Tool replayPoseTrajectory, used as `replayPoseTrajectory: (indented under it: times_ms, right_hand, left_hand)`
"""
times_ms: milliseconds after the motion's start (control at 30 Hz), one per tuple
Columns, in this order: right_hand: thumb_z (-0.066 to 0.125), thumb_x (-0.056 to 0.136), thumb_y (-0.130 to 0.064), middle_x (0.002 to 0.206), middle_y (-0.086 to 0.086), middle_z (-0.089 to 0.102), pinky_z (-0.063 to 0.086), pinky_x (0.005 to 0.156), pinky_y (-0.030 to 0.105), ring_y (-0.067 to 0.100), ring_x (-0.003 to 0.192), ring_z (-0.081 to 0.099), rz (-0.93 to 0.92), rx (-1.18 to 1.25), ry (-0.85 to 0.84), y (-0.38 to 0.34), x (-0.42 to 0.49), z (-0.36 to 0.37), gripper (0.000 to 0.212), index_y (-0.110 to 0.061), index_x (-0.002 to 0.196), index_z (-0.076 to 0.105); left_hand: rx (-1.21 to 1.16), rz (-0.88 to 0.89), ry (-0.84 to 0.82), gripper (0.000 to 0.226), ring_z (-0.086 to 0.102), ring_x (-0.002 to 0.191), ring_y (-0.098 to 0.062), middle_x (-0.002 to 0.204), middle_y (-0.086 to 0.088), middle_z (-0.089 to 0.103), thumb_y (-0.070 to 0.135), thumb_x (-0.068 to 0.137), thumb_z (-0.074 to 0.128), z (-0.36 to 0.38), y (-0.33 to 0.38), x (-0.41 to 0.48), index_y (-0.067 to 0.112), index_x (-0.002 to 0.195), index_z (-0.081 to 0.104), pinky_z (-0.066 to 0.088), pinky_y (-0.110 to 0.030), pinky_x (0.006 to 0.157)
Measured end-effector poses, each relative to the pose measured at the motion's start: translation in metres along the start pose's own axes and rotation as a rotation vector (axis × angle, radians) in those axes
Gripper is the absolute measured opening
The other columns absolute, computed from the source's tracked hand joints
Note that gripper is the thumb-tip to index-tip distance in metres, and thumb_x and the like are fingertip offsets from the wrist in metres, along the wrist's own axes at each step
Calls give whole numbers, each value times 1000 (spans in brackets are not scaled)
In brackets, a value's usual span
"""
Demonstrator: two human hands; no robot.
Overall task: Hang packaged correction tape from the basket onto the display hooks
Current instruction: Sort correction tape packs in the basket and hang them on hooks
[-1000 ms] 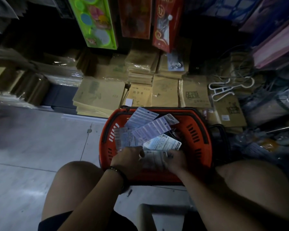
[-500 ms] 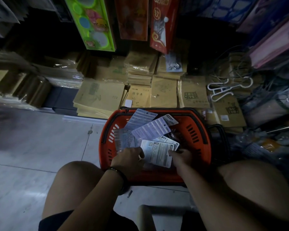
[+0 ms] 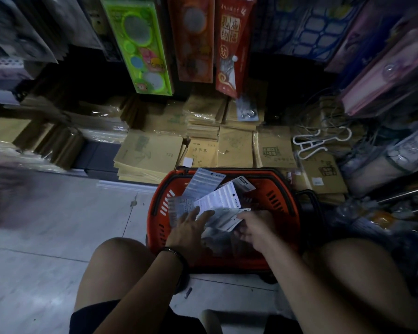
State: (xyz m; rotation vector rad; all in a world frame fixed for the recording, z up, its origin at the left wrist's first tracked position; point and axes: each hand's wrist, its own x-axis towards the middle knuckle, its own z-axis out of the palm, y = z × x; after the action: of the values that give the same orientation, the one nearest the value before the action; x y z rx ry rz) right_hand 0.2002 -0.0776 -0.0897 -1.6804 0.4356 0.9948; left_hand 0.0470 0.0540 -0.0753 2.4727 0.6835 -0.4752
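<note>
We pick from the basket
Our right hand pinches a correction tape pack, left hand lies flat on the pile; overlapping cards may snag and spill.

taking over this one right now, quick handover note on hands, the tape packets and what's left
Left hand: open, fingers spread on the loose packets in the orange basket.
Right hand: pinches one correction tape packet over the pile, inside the basket.
The basket sits on the floor between the knees, in front of the stacked notebooks.
Done: one packet picked out. No tape packet can be seen on a hook in this view.
Left: lift the held packet to a display hook, hang it, then repeat for the rest.
</note>
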Motion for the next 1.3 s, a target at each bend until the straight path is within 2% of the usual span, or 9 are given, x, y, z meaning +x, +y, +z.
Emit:
replayPoseTrajectory:
  times_ms: [133, 300, 467, 567, 667, 833, 967, 1100, 1300]
  right_hand:
    - [66, 90, 1, 77, 19, 73, 54, 52, 31, 27, 59, 68, -17, -41, -136, -25, -41, -5, 6, -2, 95, 69]
    - [69, 93, -7, 77, 18, 75, 55, 53, 32, 27, 60, 71, -89, 61, -205, -40, -89, -13, 6, -1, 93, 73]
    - [65, 101, -34, 92, 10, 78, 47, 60, 32, 25, 76, 72, -405, -148, -271, -50, -127, -26, 24, -13, 101, 76]
    - [65, 101, -28, 110, -4, 74, 51, 79, 25, 11, 102, 70, -646, -436, -332, -58, -145, -34, 16, -29, 116, 71]
    - [79, 89, -28, 131, -20, 57, 48, 90, 11, -4, 119, 56, -941, -705, -279, -66, -166, -42, 51, -40, 135, 59]
    - [82, 85, -44, 156, -20, 22, 41, 116, 29, 4, 142, 33, -1176, -912, -227, -93, -205, -48, 98, -42, 161, 20]
    - [75, 88, -49, 157, -18, 22, 44, 115, 31, 9, 144, 35, -1339, -862, -55, -123, -236, -52, 93, -41, 162, 19]
    - [56, 80, -60, 137, -14, 37, 56, 96, 35, 13, 125, 53, -1419, -804, 84, -164, -270, -61, 89, -38, 161, 26]
    - [66, 91, -53, 137, -13, 33, 53, 94, 29, 14, 123, 50, -1513, -782, 214, -212, -312, -85, 88, -37, 163, 19]
  left_hand:
    - [6, 100, 75, 94, 15, 162, -32, 177, 0, 14, 55, 88, 75, -4, 9, -7, 49, 161, 17, 24, -58, 129]
    - [-266, 221, 181, 65, 60, 135, -15, 151, 8, 61, 51, 96, 62, -15, 18, -23, 44, 156, 39, 53, -36, 108]
    - [-519, 245, 218, 39, 71, 112, -8, 122, 16, 73, 48, 102, 61, -39, 34, -45, 34, 139, 54, 59, -28, 91]
    - [-736, 246, 280, 36, 71, 117, -13, 123, 7, 74, 31, 102, 69, -61, 43, -55, 24, 136, 59, 60, -36, 97]
    - [-954, 252, 306, 39, 69, 124, -17, 131, 0, 74, 19, 101, 70, -92, 59, -66, 20, 139, 60, 57, -41, 105]
    - [-1209, 274, 336, 30, 73, 118, -36, 123, -14, 77, 9, 101, 68, -153, 93, -85, 7, 131, 67, 60, -54, 100]
    - [-1261, 310, 350, 41, 73, 118, -36, 125, -14, 76, 19, 93, 77, -197, 125, -101, 10, 131, 68, 57, -60, 104]
    - [-1236, 403, 347, 49, 72, 120, -32, 128, -12, 75, 22, 86, 81, -239, 162, -125, 15, 133, 67, 56, -59, 106]
    - [-1198, 494, 378, 37, 73, 118, -33, 126, -12, 76, 12, 98, 70, -290, 208, -147, 15, 135, 66, 59, -56, 100]
